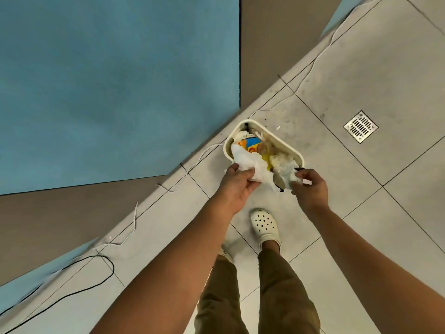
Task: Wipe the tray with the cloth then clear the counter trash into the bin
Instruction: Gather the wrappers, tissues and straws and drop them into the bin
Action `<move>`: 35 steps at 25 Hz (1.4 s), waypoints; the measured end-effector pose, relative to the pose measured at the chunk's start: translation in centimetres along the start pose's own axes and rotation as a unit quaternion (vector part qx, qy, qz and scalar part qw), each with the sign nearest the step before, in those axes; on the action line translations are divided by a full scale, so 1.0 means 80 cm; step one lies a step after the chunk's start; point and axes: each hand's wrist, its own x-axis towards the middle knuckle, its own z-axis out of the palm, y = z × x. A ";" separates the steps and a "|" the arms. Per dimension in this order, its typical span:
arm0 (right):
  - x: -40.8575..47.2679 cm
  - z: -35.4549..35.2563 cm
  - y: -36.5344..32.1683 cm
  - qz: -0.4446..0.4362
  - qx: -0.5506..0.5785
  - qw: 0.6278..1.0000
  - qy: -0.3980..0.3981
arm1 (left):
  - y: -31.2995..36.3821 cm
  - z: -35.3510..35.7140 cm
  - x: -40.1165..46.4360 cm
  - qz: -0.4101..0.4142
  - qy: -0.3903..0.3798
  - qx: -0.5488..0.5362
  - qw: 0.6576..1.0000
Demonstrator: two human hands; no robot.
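Both hands (272,186) grip, seemingly, crumpled tissue (250,165) over bin (284,143).

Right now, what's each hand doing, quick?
Left hand: grips a wad of white tissue over the bin.
Right hand: pinches crumpled white paper at the bin's edge.

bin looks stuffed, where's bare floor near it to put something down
Bare tile lies between the bin and the floor drain, and right of the right hand. Crowded: the bin mouth, packed with white paper the left hand holds; a white cable runs along the wall.
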 end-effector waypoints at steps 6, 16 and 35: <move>0.039 0.008 0.018 -0.003 -0.026 1.000 0.016 | -0.001 0.017 0.049 -0.003 0.041 0.147 0.988; 0.065 0.021 0.037 0.007 -0.174 0.981 -0.091 | -0.019 -0.007 0.078 -0.056 0.106 0.324 0.938; -0.144 0.016 -0.128 -0.199 -0.101 0.959 -0.173 | 0.052 -0.013 -0.182 0.141 0.098 0.232 0.957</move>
